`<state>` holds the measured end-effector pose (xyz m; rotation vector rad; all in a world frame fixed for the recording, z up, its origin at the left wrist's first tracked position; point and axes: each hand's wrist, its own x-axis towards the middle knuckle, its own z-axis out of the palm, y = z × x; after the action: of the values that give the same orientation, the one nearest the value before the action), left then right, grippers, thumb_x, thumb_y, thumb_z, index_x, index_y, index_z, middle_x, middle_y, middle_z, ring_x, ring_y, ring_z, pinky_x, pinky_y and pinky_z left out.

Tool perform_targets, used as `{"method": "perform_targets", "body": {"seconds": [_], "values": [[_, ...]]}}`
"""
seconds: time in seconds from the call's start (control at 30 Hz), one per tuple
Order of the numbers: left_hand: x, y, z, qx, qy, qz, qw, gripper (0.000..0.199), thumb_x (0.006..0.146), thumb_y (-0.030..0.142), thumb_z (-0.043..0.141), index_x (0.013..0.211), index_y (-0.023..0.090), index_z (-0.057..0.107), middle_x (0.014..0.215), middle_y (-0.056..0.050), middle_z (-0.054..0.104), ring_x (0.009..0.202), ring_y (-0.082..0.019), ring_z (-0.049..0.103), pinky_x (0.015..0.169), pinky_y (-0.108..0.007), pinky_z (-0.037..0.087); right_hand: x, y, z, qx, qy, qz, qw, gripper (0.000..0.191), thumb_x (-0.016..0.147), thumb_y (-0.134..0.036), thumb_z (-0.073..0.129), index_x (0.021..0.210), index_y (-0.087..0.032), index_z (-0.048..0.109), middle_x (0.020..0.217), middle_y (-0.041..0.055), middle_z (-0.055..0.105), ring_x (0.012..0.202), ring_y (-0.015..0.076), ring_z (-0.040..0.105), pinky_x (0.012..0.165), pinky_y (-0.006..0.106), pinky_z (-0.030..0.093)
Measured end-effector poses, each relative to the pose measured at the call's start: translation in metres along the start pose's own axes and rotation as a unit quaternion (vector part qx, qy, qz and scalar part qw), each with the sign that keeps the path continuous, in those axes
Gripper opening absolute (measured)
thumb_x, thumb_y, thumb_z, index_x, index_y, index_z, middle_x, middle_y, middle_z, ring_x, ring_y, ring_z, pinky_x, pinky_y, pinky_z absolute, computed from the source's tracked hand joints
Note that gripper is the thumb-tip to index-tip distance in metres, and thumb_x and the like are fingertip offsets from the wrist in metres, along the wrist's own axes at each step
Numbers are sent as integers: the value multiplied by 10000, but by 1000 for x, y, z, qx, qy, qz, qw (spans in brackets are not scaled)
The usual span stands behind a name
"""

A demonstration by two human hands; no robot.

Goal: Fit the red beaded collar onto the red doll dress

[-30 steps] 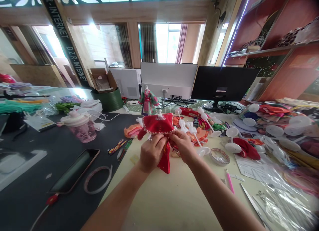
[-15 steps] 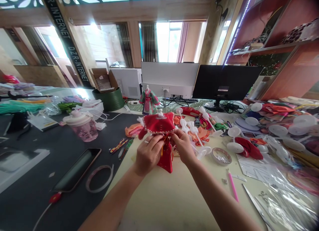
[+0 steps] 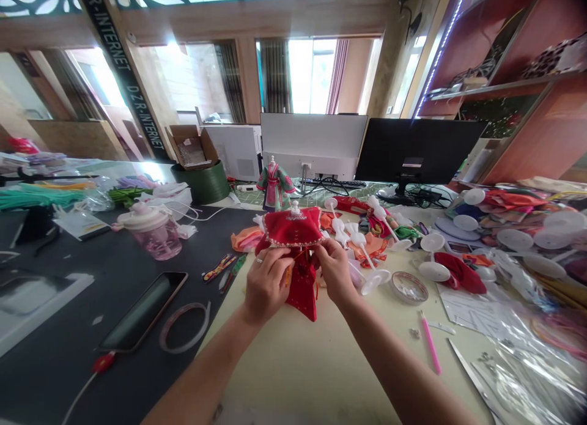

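Observation:
A small red doll dress (image 3: 302, 287) with a pearl-edged cape (image 3: 293, 229) stands on a white mannequin in front of me. My left hand (image 3: 268, 284), with a ring on one finger, is closed in a pinch on an orange-yellow cord (image 3: 288, 274) at the dress's waist, left of its middle. Just under the cape's right side, my right hand (image 3: 335, 269) is pinched closed at the waist of the dress. What lies between its fingertips is hidden.
White mannequin stands (image 3: 362, 244) and fabric pieces lie behind and right. Scissors (image 3: 474, 376), a pink pen (image 3: 430, 342) and a tape roll (image 3: 409, 287) are at right. A phone (image 3: 144, 312), a clear tape ring (image 3: 183, 327) and a pink cup (image 3: 153, 232) are at left.
My left hand has shifted a little left, away from my right hand, drawing the orange-yellow cord sideways from the dress's middle. My right hand has barely moved.

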<state>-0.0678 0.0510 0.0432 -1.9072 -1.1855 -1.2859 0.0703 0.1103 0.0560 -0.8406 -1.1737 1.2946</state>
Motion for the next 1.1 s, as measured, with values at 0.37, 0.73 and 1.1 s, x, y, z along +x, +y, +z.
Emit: {"method": "perform_targets", "body": {"seconds": [0.37, 0.73, 1.1], "values": [[0, 0, 3, -25, -8, -32, 999, 84, 858, 102, 538, 886, 168, 583, 945, -75, 651, 881, -187, 599, 792, -321, 494, -6, -2, 4, 141, 7, 36, 989, 156, 637, -291, 674, 648, -188, 558, 474, -67, 481, 454, 74, 373, 472, 226, 282], [-1, -1, 3, -40, -18, -28, 999, 118, 845, 75, 550, 912, 169, 572, 919, -68, 656, 867, -192, 588, 797, -332, 486, -8, -6, 1, 255, -67, 60, 963, 138, 630, -165, 654, 699, -208, 543, 538, -66, 502, 503, 76, 432, 495, 206, 327], [-2, -3, 1, -37, -16, -27, 999, 112, 836, 65, 560, 891, 162, 559, 886, -71, 650, 859, -199, 595, 792, -338, 486, -6, -8, -11, 307, -119, 125, 936, 114, 616, -175, 624, 711, -177, 562, 612, -45, 442, 490, 55, 365, 455, 198, 323]]}}
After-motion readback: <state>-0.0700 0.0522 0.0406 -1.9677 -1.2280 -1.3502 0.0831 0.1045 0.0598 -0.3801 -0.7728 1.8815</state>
